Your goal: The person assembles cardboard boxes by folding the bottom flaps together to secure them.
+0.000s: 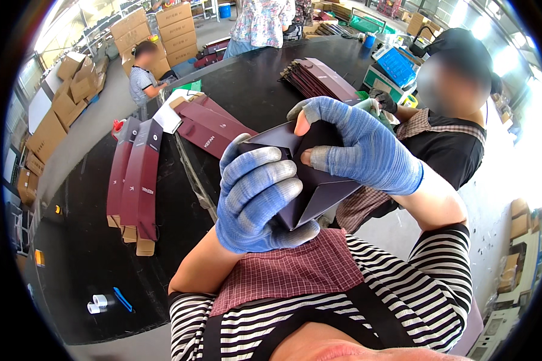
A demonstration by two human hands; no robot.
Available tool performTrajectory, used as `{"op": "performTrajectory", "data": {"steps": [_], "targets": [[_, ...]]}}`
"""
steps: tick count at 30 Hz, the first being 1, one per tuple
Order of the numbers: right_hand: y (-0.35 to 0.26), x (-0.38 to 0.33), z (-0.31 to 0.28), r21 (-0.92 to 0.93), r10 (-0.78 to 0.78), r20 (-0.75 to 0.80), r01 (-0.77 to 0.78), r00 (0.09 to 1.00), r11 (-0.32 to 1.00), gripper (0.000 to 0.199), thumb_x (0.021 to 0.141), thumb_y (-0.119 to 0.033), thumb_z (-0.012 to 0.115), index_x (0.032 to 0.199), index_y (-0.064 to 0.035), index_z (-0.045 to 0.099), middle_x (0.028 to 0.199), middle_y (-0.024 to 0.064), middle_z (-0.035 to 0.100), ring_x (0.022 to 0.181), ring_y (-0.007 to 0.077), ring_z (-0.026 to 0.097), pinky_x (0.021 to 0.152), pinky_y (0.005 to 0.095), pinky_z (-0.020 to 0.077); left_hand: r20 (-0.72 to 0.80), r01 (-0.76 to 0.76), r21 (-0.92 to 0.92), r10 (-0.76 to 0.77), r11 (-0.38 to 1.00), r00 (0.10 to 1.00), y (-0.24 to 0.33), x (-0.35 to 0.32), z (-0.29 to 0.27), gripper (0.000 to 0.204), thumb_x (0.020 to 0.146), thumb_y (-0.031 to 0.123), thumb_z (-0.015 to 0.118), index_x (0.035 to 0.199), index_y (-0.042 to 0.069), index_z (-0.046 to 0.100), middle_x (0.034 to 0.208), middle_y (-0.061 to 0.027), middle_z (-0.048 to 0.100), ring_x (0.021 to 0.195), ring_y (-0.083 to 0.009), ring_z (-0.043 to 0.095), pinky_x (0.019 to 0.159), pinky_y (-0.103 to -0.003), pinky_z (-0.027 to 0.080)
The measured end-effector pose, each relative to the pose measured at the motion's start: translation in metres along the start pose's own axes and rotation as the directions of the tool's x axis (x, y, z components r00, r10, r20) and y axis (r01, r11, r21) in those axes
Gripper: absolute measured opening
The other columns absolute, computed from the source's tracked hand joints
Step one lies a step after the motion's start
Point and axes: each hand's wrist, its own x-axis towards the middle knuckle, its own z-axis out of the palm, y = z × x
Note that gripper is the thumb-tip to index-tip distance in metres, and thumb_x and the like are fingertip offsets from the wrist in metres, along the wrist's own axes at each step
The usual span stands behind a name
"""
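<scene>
Close in front of my chest, both hands in blue knitted gloves hold a dark purple carton (325, 198), its end with folded flaps turned up toward me. My left hand (253, 198) wraps its fingers over the near left side of the carton. On the far right side my right hand (361, 141) grips the edge, thumb pressing on a flap and a bare fingertip showing through the glove. The rest of the carton is hidden below its end. Beyond it, flat maroon cartons (208, 126) lie on the black table (186, 271).
Long maroon boxes (140, 180) lie at left, and a stack of flat maroon cartons (319, 78) at the far side. White rolls (97, 302) and a blue cutter (123, 299) are near left. A co-worker (457, 120) stands close at right; others are farther back.
</scene>
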Motion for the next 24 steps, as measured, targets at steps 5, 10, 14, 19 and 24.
{"op": "performTrajectory", "data": {"steps": [5,10,14,19,24], "targets": [[-0.015,-0.003,0.0,0.253,0.242,0.04,-0.244,0.97,0.936,0.045,0.085,-0.019,0.075,0.126,-0.0057,0.061,0.128,0.0043,0.061,0.114,0.0143,0.058,0.1,0.0288,0.0454,0.03,0.114,0.043,-0.116,0.993,0.993,-0.004,-0.004,-0.003,0.095,0.075,0.062,0.084,0.144,0.005,0.051,0.155,-0.0284,0.039,0.144,-0.048,0.04,0.116,-0.056,0.037],[-0.003,-0.011,0.0,0.415,0.289,0.057,-0.286,0.956,0.864,0.056,0.082,-0.02,0.076,0.133,-0.0047,0.057,0.136,0.0066,0.056,0.125,0.0172,0.054,0.109,0.0311,0.0411,0.222,0.473,-0.109,-0.442,0.874,0.869,0.008,-0.007,-0.005,0.138,0.065,0.055,0.095,0.162,-0.002,0.015,0.156,-0.03,0.033,0.139,-0.0436,0.046,0.113,-0.051,0.043],[-0.008,-0.015,-0.002,0.369,0.303,0.075,-0.308,0.95,0.877,0.058,0.081,-0.016,0.077,0.134,-0.0053,0.056,0.138,0.0073,0.055,0.129,0.0191,0.052,0.113,0.0332,0.0389,0.238,0.416,-0.016,-0.401,0.909,0.885,0.016,-0.004,-0.005,0.142,0.064,0.052,0.097,0.163,-0.002,0.011,0.149,-0.0257,0.042,0.132,-0.0384,0.055,0.109,-0.049,0.047],[-0.009,-0.018,-0.001,0.253,0.234,0.027,-0.233,0.972,0.939,0.048,0.087,-0.009,0.075,0.132,-0.0075,0.058,0.121,0.0041,0.063,0.112,0.0125,0.06,0.098,0.0281,0.0493,0.205,0.355,0.007,-0.349,0.935,0.914,0.019,-0.004,-0.002,0.134,0.065,0.051,0.096,0.16,-0.003,0.019,0.152,-0.0257,0.037,0.135,-0.0421,0.048,0.109,-0.051,0.046],[-0.013,-0.017,-0.001,0.053,0.121,-0.008,-0.12,0.993,0.991,0.042,0.086,-0.008,0.074,0.125,-0.0062,0.06,0.12,0.0049,0.064,0.111,0.0143,0.061,0.098,0.0294,0.0495,0.189,0.3,0.056,-0.305,0.952,0.933,0.022,-0.001,-0.001,0.137,0.063,0.053,0.097,0.159,-0.004,0.018,0.146,-0.0255,0.041,0.131,-0.0399,0.052,0.108,-0.052,0.046]]}}
